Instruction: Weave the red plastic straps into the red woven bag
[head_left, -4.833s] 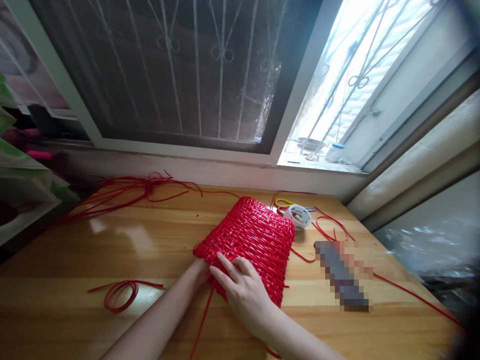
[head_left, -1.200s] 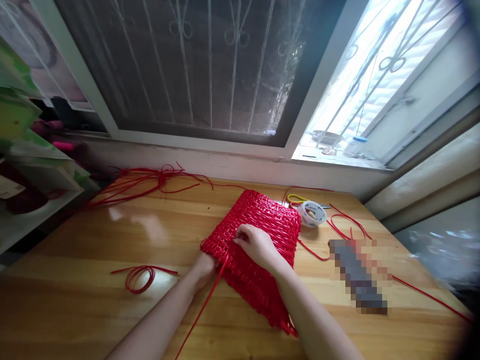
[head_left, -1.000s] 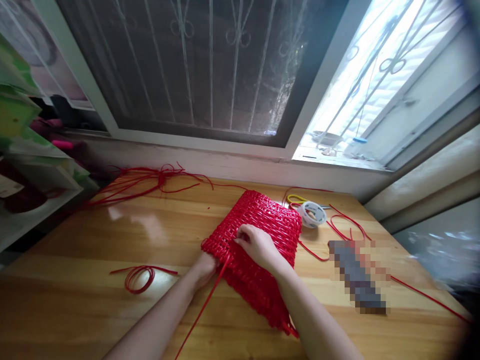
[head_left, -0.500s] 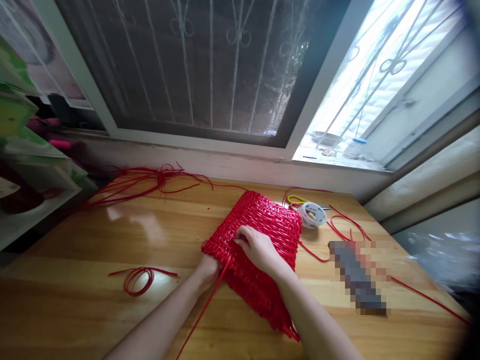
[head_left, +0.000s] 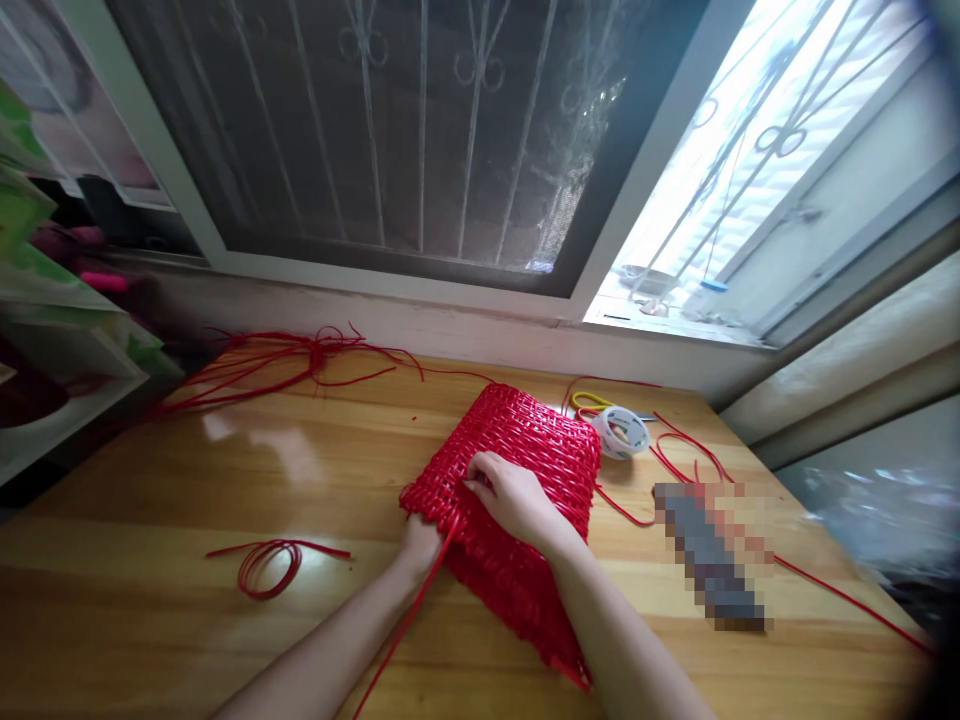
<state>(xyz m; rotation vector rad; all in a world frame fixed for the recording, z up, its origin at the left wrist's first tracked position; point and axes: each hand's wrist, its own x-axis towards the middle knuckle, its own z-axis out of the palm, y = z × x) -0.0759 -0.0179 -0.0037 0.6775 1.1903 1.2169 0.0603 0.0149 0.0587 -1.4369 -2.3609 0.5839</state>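
A red woven basket-like piece [head_left: 517,425] lies tilted on the table in front of me, its weave shiny and tight. My left hand [head_left: 421,540] reaches under or inside its left lower edge; the fingers are hidden by the weave. On the upper face rests my right hand [head_left: 510,495], thumb and fingers curled together against the strands. Whatever sits in that pinch is too small to make out. From the edge near my left wrist a loose red strand [head_left: 409,612] runs down toward me.
A coil of red strand [head_left: 268,570] lies at left, a tangled red bundle [head_left: 315,350] at the back. Beyond the piece are a tape roll [head_left: 624,432] and yellow-handled scissors [head_left: 590,402]. A blurred-out dark object [head_left: 709,560] and looped strands lie right. A window [head_left: 420,140] stands behind.
The view has shifted slightly. Both hands keep nearly the same place on the woven piece, with the right hand's fingers still curled against it.
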